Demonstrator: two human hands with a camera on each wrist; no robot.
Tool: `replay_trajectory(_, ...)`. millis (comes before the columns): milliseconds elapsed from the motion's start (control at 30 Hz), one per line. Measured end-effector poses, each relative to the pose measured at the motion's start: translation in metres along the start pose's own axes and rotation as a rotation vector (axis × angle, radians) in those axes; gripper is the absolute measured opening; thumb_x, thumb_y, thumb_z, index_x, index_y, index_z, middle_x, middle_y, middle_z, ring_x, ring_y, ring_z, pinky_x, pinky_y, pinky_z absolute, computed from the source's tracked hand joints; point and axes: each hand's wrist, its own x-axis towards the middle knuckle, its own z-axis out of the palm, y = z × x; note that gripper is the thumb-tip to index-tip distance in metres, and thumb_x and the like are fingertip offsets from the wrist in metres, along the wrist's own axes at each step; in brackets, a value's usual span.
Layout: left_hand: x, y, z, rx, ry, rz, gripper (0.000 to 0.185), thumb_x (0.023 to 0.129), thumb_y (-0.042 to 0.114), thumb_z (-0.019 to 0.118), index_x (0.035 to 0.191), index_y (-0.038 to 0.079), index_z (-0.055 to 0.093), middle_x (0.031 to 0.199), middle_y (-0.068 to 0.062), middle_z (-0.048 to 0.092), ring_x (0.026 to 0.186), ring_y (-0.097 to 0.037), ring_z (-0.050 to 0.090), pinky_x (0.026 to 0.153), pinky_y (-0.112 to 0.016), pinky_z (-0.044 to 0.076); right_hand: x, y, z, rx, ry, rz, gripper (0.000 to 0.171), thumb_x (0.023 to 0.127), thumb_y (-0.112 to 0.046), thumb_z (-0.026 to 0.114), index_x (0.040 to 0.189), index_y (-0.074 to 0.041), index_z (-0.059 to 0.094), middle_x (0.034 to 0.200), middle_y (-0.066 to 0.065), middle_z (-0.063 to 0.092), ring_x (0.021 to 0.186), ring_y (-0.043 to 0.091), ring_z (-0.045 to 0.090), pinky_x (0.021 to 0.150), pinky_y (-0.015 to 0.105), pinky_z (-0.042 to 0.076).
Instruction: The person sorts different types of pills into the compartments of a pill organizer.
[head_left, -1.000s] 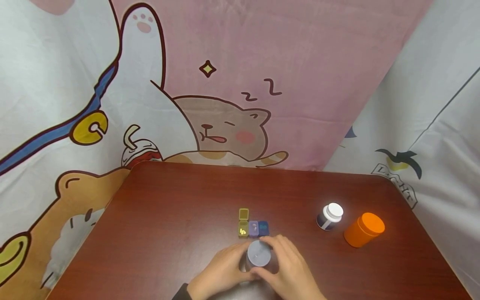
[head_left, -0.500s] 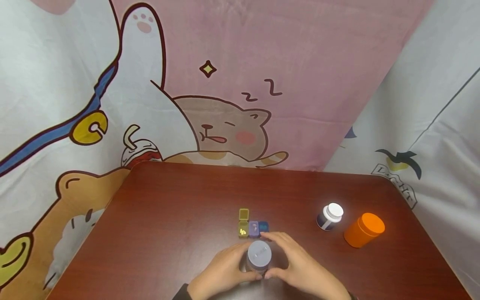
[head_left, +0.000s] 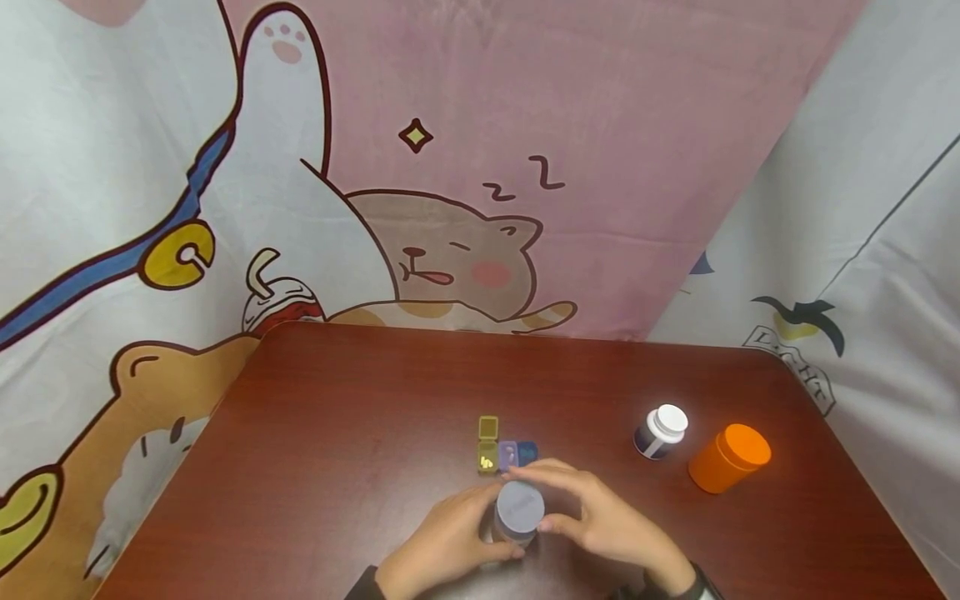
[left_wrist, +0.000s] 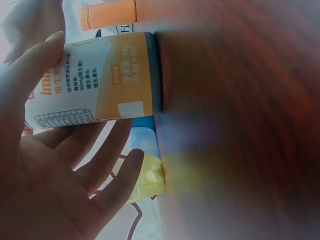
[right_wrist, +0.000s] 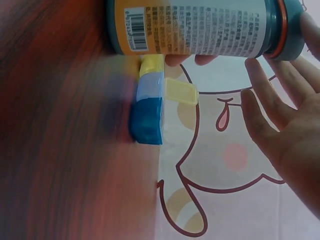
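Observation:
A supplement bottle (left_wrist: 95,80) with a white and orange label stands upright near the table's front. My left hand (head_left: 450,533) grips its body, fingers behind and thumb in front. On its grey screw cap (head_left: 520,507), my right hand (head_left: 600,512) has fingertips at the far rim and the thumb at the right side. Just beyond the bottle lies a small pill organizer (head_left: 507,455) with yellow, purple and blue compartments. Its yellow lid (head_left: 488,427) is raised, and pale yellow pills (head_left: 487,462) show in that compartment.
Right of the hands, a white-capped dark bottle (head_left: 661,432) and an orange bottle (head_left: 729,458) stand on the brown table (head_left: 360,433). A cartoon-printed cloth (head_left: 615,150) hangs behind the table's far edge.
My right hand spread away from the cap, swung round, and came back with fingers along the far rim and thumb at the right. The left hand and bottle stay almost in place.

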Motion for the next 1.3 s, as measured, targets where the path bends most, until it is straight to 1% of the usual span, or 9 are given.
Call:
replay_trajectory(200,0.000,0.000,0.001,0.006,0.012,0.008,0.071,0.083,0.048,0.086,0.143,0.021,0.061,0.139,0.001,0.069,0.126,-0.023,0.067,0.102,-0.050,0.057,-0.001,-0.001,0.002,-0.027,0.048,0.067,0.059,0.087,-0.026,0.082,0.142,-0.017,0.064,0.136,0.004,0.068,0.125,0.012,0.060,0.110,0.027,0.049)
replay_trajectory(400,0.001,0.000,0.001,-0.004,0.008,0.002,0.069,0.083,0.047,0.086,0.143,0.022,0.061,0.137,0.001,0.070,0.123,-0.022,0.068,0.099,-0.050,0.058,-0.001,-0.009,0.007,-0.144,0.081,0.068,0.062,0.083,-0.026,0.087,0.140,-0.017,0.066,0.132,0.001,0.066,0.119,0.012,0.062,0.106,0.026,0.053)
replay_trajectory(467,0.001,0.000,0.000,-0.006,0.005,0.003,0.069,0.084,0.048,0.085,0.143,0.022,0.061,0.137,0.001,0.070,0.122,-0.022,0.068,0.098,-0.049,0.058,-0.002,-0.013,0.009,-0.202,0.091,0.087,0.061,0.082,-0.025,0.089,0.138,-0.018,0.066,0.131,-0.002,0.065,0.116,0.012,0.062,0.103,0.028,0.055)
replay_trajectory(567,0.001,-0.001,0.000,-0.008,0.002,0.004,0.069,0.084,0.048,0.085,0.143,0.023,0.061,0.136,0.002,0.070,0.121,-0.021,0.068,0.097,-0.048,0.059,-0.001,-0.018,0.012,-0.332,0.114,0.106,0.060,0.079,-0.029,0.091,0.134,-0.019,0.068,0.128,-0.008,0.065,0.115,0.011,0.062,0.099,0.036,0.058)
replay_trajectory(700,0.002,-0.001,0.000,-0.014,0.004,0.005,0.068,0.085,0.051,0.083,0.143,0.025,0.061,0.134,0.004,0.071,0.120,-0.019,0.068,0.096,-0.045,0.059,0.000,-0.025,0.016,-0.516,0.156,0.129,0.059,0.076,-0.044,0.091,0.126,-0.024,0.069,0.122,-0.016,0.065,0.112,0.007,0.061,0.097,0.042,0.057)
replay_trajectory(900,0.001,-0.001,0.001,-0.004,0.018,0.020,0.068,0.085,0.052,0.083,0.142,0.025,0.061,0.134,0.004,0.071,0.120,-0.018,0.068,0.098,-0.043,0.058,0.001,-0.031,0.025,-0.672,0.226,0.163,0.061,0.077,-0.066,0.083,0.116,-0.023,0.065,0.107,-0.019,0.062,0.100,0.003,0.059,0.095,0.039,0.057)
replay_trajectory(1100,0.000,0.000,0.000,0.001,0.021,0.021,0.067,0.085,0.052,0.082,0.142,0.024,0.061,0.137,0.003,0.070,0.123,-0.021,0.068,0.100,-0.046,0.058,0.000,-0.032,0.032,-0.705,0.246,0.225,0.067,0.077,-0.075,0.076,0.113,-0.022,0.059,0.097,-0.019,0.055,0.089,0.001,0.050,0.081,0.030,0.053)
replay_trajectory(1200,0.001,-0.001,0.000,-0.004,0.018,0.022,0.068,0.085,0.053,0.082,0.143,0.023,0.061,0.138,0.003,0.069,0.124,-0.022,0.067,0.101,-0.047,0.057,-0.001,-0.029,0.028,-0.670,0.206,0.236,0.075,0.075,-0.079,0.073,0.121,-0.020,0.060,0.105,-0.015,0.061,0.096,0.006,0.058,0.088,0.035,0.057)
replay_trajectory(1300,0.001,0.000,0.000,-0.003,0.017,0.021,0.068,0.084,0.051,0.084,0.142,0.023,0.061,0.137,0.003,0.070,0.123,-0.021,0.068,0.099,-0.046,0.058,-0.004,-0.022,0.019,-0.539,0.157,0.218,0.082,0.075,-0.068,0.081,0.137,-0.020,0.058,0.119,-0.011,0.065,0.109,0.013,0.063,0.096,0.044,0.058)
